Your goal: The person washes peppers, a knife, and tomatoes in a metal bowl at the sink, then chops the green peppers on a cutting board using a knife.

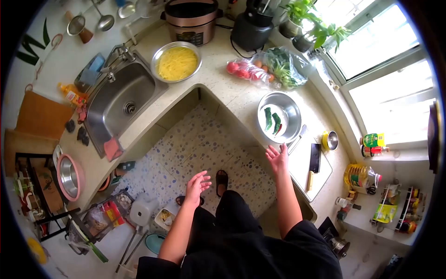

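My left hand (197, 187) hangs in the air above the tiled floor, fingers apart and nothing in it. Near the counter's front edge, my right hand (277, 158) is open and empty, just below a metal bowl (292, 132). Inside that bowl lie green peppers (277, 122) and a small red piece. Beside it a knife (297, 139) rests at the corner of a white cutting board (321, 174). A cleaver (315, 160) with a wooden handle lies on the board. Right of the board stands a small yellow-sided metal bowl (331, 140).
A bowl of yellow shreds (176, 63) sits by the sink (100, 116). Bagged vegetables (278, 67) lie near the window, and a blender (251, 30) and a cooker (191, 23) stand at the back. An oil bottle (360, 176) is at the right. A pink-rimmed basin (59, 174) stands left.
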Demonstrator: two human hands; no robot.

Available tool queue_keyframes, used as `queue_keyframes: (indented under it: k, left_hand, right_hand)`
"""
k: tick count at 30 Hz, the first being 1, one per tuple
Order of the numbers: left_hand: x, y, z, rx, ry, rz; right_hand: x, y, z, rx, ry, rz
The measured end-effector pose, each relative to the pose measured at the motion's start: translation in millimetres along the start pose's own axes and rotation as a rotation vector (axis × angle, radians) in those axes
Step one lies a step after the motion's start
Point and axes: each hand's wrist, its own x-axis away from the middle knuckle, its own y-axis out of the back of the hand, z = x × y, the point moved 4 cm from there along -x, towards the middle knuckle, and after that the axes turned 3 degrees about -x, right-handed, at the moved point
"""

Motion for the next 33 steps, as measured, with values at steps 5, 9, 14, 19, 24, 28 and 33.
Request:
queue_keyframes:
  k: [5,9,14,19,24,28,33]
  left_hand:
    - [-14.8,-37.2,-4.2,-0.027,0.011,-0.003]
    - [-12.8,-37.0,-6.1,-0.013,0.008,-0.043]
    - [-4.8,-13.9,-16.2,0.031,-0.029,-0.076]
    - [8.5,18.4,-61.7,0.100,-0.110,-0.086]
    - [24.2,79.8,-113.1,0.203,-0.208,-0.071]
    - [44.2,142.4,-152.7,0.310,-0.335,-0.002]
    - [52.0,231.5,-159.9,0.418,-0.391,-0.100]
  right_hand:
    - [-29.1,-3.9,17.2,0.121,0.051,-0.076]
    - [-38.8,-2.9,22.9,0.171,0.131,-0.130]
    - [-0.8,-37.8,14.0,0.378,0.234,-0.004]
    - [59.6,-115.5,-34.3,0.572,0.098,0.254]
    - [120.2,-213.4,-105.5,0.699,-0.009,0.455]
    - [155.2,-276.5,-172.3,0.755,-0.148,0.566]
    - [179.1,-345.5,-240.2,0.882,-0.170,0.701]
